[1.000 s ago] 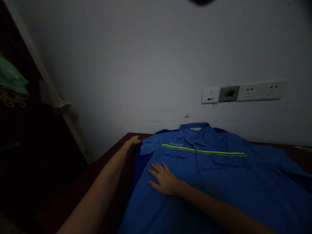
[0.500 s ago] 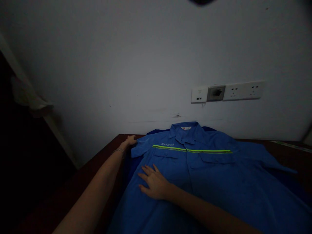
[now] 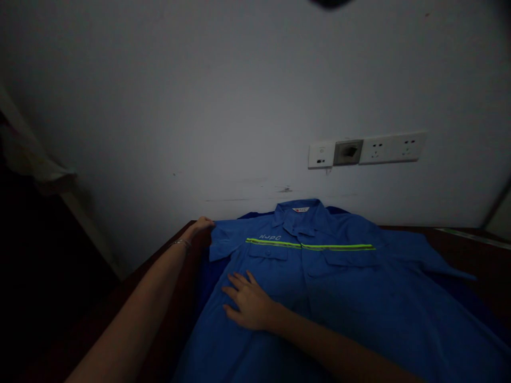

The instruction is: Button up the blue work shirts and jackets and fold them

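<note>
- At the far left, a pale cloth [image 3: 34, 159] is hanging in the dark, beside the wall [image 3: 139, 106].
- The left hand [image 3: 203, 222], wearing a bracelet [image 3: 182, 242] at the wrist, is pinching the upper outer corner of the shirt's left-side sleeve [image 3: 227, 238], above the dark red-brown table [image 3: 175, 314].
- That sleeve is changing most: its top edge is now running straight out from the shoulder, where a second ago it was sloping down. This seems to be leaving the sleeve flatter and squarer.
- Under it, a darker blue cloth [image 3: 211, 274] is showing beyond the shirt's edges.
- The right hand [image 3: 251, 303] is resting with fingers spread on the shirt's front, below a pocket flap [image 3: 267, 251]; it is staying there, apparently steadying the fabric.
- The blue shirt [image 3: 343, 298] is lying front up on the table, against or just beside the wall. Its collar [image 3: 299, 215] is pointing away from the person; its long axis is running from there toward the person, the hem falling out of view. A yellow-green stripe [image 3: 307, 246] is crossing the chest.
- At the right, the other sleeve [image 3: 431, 258] is slanting outward, below the socket panel [image 3: 367, 150].
</note>
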Motion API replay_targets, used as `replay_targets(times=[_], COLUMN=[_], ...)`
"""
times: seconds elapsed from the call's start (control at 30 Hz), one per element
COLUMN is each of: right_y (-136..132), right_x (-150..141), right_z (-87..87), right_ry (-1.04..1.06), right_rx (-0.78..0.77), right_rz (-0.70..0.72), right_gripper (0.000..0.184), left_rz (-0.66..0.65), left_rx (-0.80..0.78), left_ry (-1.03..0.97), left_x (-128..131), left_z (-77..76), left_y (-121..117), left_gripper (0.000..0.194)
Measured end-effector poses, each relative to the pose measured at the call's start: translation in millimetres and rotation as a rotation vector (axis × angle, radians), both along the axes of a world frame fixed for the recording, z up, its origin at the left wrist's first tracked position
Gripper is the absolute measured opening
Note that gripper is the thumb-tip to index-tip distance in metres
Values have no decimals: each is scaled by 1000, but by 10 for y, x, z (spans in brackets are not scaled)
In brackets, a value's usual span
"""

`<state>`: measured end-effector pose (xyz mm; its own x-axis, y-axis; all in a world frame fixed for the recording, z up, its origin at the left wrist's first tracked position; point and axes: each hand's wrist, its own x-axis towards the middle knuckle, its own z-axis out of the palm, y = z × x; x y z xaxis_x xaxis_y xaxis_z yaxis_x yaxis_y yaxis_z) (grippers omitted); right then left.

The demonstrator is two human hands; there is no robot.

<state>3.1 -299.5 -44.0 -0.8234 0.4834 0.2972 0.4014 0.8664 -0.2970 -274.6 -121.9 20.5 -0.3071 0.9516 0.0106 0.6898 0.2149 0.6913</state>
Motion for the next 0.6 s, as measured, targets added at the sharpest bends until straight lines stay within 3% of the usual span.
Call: replay_targets(times=[0.13,0.27,0.43,0.6], right_y=[35,201,598,924], right_x=[22,76,222,395], right_z=[73,240,427,547], right_ry=[24,193,520,760], right_rx=[-50,-156,-367,-736], right_rz=[30,19,-199,-390], right_gripper=[45,38,31,29], left_rz=[-32,-87,-217,-321], left_rx=[-30,-31,-68,-98], left_ry=[10,-44,-135,-165], left_x=[35,158,510,1058], left_z=[246,546,867,1039], left_y=[2,33,50,57], left_gripper=[16,7,11,9])
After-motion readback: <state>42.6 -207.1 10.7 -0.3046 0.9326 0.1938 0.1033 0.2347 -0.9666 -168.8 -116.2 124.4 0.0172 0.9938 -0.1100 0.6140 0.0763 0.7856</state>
